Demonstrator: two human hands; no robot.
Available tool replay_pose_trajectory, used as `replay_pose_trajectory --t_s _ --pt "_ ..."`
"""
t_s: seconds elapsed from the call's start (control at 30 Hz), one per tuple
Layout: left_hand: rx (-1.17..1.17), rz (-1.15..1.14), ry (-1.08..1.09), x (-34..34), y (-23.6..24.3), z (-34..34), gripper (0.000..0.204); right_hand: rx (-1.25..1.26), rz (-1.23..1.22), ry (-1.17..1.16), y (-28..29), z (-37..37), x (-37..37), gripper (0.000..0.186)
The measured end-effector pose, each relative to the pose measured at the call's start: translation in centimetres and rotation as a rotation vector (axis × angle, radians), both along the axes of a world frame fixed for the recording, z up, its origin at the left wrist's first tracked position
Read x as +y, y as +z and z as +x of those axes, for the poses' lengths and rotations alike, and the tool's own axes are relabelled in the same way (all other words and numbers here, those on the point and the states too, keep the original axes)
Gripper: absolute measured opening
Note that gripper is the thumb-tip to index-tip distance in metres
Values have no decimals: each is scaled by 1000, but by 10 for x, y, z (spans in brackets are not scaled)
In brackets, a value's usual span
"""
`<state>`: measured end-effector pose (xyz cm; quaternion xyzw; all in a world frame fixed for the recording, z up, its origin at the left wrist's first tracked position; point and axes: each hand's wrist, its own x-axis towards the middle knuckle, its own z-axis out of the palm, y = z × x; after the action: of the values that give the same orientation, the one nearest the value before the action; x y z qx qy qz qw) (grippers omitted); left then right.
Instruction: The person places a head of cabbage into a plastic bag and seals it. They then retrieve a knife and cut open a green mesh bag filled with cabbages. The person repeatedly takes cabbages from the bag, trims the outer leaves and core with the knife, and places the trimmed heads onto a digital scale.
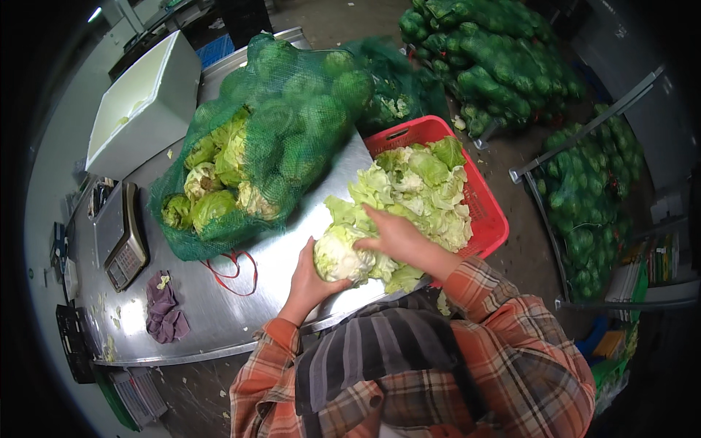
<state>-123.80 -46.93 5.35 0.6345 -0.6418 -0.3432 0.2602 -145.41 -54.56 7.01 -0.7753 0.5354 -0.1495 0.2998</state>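
A pale green lettuce head (337,255) is at the steel table's front edge, with my left hand (307,285) wrapped round its left side. My right hand (387,237) grips its upper right among loose outer leaves, fingers partly bent. Trimmed leaves (420,190) are heaped in a red plastic crate (485,212) just right of my hands. Behind them lies a large green mesh sack (292,102) of round heads, with leafy heads (212,212) showing at its near end. A red cord (248,270) lies below it.
The steel table (109,321) holds a white foam box (128,109), a scale (120,248) and a purple cloth (166,321) at left. More full mesh sacks (489,58) are stacked beyond the crate and at right (577,226), near a metal rail (555,153).
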Motion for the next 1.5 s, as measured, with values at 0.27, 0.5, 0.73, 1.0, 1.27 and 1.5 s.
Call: replay_pose_trajectory --t_s 0.27,0.5,0.73,1.0,1.27,1.5 --pt "-44 -86 -141 -11 8 -3 93 -174 -24 37 -23 16 -3 36" --pt "-47 5 -206 -20 15 7 95 -90 -295 -125 -55 20 -20 24" --pt "213 19 -216 19 -19 45 105 -360 514 -396 -54 -11 -27 45" --pt "319 40 -73 38 -30 57 108 -363 138 313 -13 39 19 79" --pt "310 48 -63 47 -39 57 111 -475 572 -156 -55 47 -10 35" --pt "-289 -142 -45 65 19 21 106 -419 71 46 -63 86 19 25"
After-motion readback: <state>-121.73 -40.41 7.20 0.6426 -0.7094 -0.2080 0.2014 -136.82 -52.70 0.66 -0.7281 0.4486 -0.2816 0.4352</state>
